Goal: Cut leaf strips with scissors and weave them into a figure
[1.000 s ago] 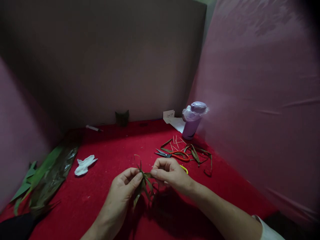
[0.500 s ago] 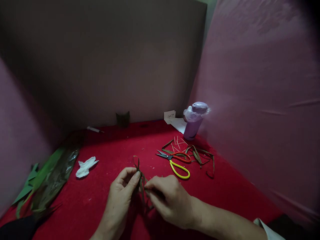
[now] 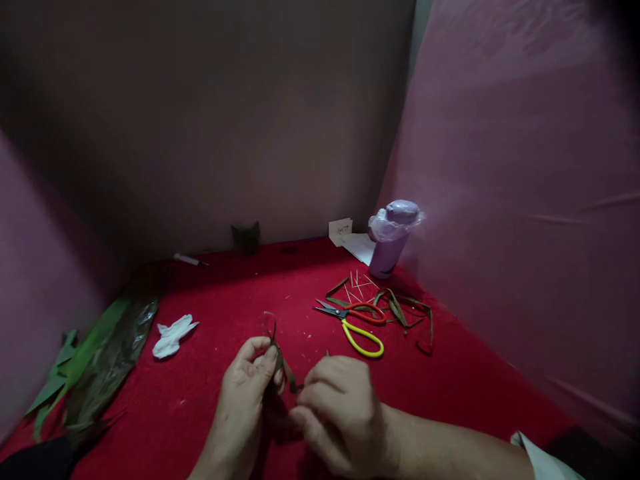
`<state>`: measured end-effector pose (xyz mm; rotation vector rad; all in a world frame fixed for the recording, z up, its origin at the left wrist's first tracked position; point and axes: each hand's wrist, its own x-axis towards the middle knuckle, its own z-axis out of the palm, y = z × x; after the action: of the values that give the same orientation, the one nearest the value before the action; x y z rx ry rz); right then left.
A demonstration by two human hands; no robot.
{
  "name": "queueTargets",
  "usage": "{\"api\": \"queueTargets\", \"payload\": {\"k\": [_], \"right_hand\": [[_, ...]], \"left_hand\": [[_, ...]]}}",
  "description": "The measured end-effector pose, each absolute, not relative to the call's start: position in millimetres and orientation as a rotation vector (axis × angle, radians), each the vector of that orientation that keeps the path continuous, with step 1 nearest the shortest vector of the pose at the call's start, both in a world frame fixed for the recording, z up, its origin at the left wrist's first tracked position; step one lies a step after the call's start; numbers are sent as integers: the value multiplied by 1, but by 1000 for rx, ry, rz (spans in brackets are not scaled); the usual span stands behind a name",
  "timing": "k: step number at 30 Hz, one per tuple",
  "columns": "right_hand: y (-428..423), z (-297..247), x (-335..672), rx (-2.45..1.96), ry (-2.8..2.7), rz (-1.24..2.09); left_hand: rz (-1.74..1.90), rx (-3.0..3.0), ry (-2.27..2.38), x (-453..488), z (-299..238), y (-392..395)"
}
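Note:
My left hand (image 3: pixel 247 387) pinches a small piece made of thin dark green leaf strips (image 3: pixel 280 357) above the red table cloth (image 3: pixel 210 313). My right hand (image 3: pixel 337 410) is closed on the same strips from the right, its fingers curled over them and hiding the lower part. A loose strip end curls up just beyond my left fingertips. Both hands are close together at the near middle of the table.
Scissors (image 3: pixel 357 323) with one red and one yellow handle lie just beyond my right hand, beside cut leaf scraps (image 3: pixel 405 310) and thin sticks (image 3: pixel 357 283). A purple bottle (image 3: pixel 393 237) and papers (image 3: pixel 353 240) stand at the back right. A white tissue (image 3: pixel 173 333) and long green leaves (image 3: pixel 95 353) lie left.
My right hand has dropped lower and nearer to me, uncovering the scissors' yellow handle. The leaf strips have been drawn down between both hands; the left hand stays nearly in place.

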<state>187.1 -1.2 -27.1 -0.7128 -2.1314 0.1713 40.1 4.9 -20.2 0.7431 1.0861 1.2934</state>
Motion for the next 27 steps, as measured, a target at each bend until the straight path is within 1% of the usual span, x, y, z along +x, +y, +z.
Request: {"api": "queueTargets", "payload": {"k": [2,5,8,13,17,19,24,27], "right_hand": [[1,-22,188,-884,-1941,415],[5,-20,186,-1108,-1840,807],[9,-24,182,-1094,-1792,1120],[11,-31,181,-1081,-1643,1284],[9,-27,182,-1080,-1652,1432],[8,-23,183,-1096,-1724,1370],[11,-22,189,-922,-1962,772],[12,-23,193,-853,-2016,688]], "left_hand": [[1303,755,1094,41,-19,4],[1254,765,1097,43,-17,1],[1228,792,1124,44,-18,-1],[1294,882,1215,44,-21,1],[1302,940,1257,46,-20,2],[1287,929,1243,46,-20,1],[1189,826,1086,45,-22,0],[1130,767,998,44,-22,1]]}}
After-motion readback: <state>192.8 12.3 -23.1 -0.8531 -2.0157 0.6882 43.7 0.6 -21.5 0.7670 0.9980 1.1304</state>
